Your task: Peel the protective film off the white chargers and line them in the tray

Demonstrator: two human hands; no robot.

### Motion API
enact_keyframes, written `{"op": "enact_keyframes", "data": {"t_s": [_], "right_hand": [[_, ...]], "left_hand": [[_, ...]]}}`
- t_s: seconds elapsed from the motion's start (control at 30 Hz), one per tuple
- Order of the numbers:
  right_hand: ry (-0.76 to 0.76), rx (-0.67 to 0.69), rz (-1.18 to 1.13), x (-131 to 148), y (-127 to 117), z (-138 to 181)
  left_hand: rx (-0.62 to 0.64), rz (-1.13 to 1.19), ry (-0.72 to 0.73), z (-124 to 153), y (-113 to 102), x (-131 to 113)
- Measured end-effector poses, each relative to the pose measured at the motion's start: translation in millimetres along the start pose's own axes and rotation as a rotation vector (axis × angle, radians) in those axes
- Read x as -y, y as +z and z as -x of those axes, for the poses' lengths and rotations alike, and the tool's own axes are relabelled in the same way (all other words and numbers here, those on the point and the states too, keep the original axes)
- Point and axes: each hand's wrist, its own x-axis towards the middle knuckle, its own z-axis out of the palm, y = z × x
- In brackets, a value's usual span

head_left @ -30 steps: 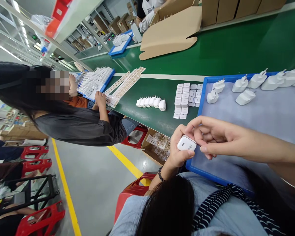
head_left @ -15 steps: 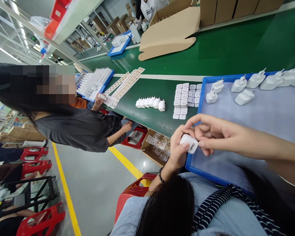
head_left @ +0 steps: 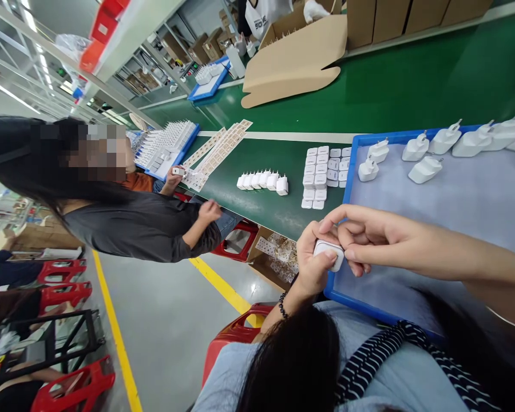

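Note:
A white plug charger (head_left: 326, 249) with rounded corners is gripped at the blue tray's near left corner. My left hand (head_left: 311, 257) wraps round it, its thumb lying across the face and covering the print. Against the charger's right edge rests the thumb of my right hand (head_left: 369, 240); its fingers are curled and its index finger reaches over to the left fingers. The charger's prongs are hidden. Several white chargers (head_left: 424, 170) lie with prongs up along the far side of the blue tray (head_left: 412, 229).
Left of the tray, rows of white chargers (head_left: 316, 171) sit on the green table (head_left: 278, 214), with a short row of upright chargers (head_left: 261, 180) beyond. A co-worker (head_left: 133, 223) sits near sticker strips (head_left: 217, 154). Cartons (head_left: 300, 57) stand opposite; a red stool (head_left: 236, 332) is below.
My left thumb has slid over the charger's face, covering its printed lettering. The co-worker's lower hand has risen from the lap. A gloved hand now shows at the far carton.

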Motion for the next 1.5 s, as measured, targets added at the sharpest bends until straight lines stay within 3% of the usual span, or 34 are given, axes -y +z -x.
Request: {"op": "enact_keyframes", "data": {"t_s": [0.13, 0.27, 0.4, 0.63, 0.8, 1.0, 1.17, 1.33, 1.5], "right_hand": [[-0.012, -0.049, 0.034, -1.1, -1.7, -1.2], [-0.046, -0.085, 0.041, -3.3, -9.1, -3.1], [-0.040, -0.081, 0.041, -1.6, -12.8, -4.7], [-0.009, -0.096, 0.132, 2.8, -11.0, -3.7], [-0.027, -0.113, 0.557, 3.5, -3.7, -0.2], [-0.080, -0.355, 0.977, -12.0, 10.5, -10.4], [-0.292, -0.383, 0.866, -19.4, 5.2, -23.1], [-0.305, -0.376, 0.676, -12.2, -15.7, -23.8], [-0.188, -0.647, 0.719, 6.8, -83.4, 10.2]], "left_hand": [[-0.029, -0.009, -0.024, -3.3, 4.7, -6.2], [0.069, 0.040, -0.107, -5.7, 5.2, -12.8], [0.098, 0.048, -0.062, -5.0, 2.5, -11.1], [-0.023, -0.010, -0.096, -6.9, 2.3, -8.7], [-0.114, -0.016, -0.093, -8.5, 3.6, -1.1], [-0.225, 0.099, -0.120, -16.1, 10.4, -5.3], [-0.310, 0.228, -0.271, -24.6, 8.3, -15.6], [-0.234, 0.231, -0.295, -25.5, 7.4, -6.6], [-0.118, 0.123, -0.296, -22.6, 0.5, -0.1]]}}
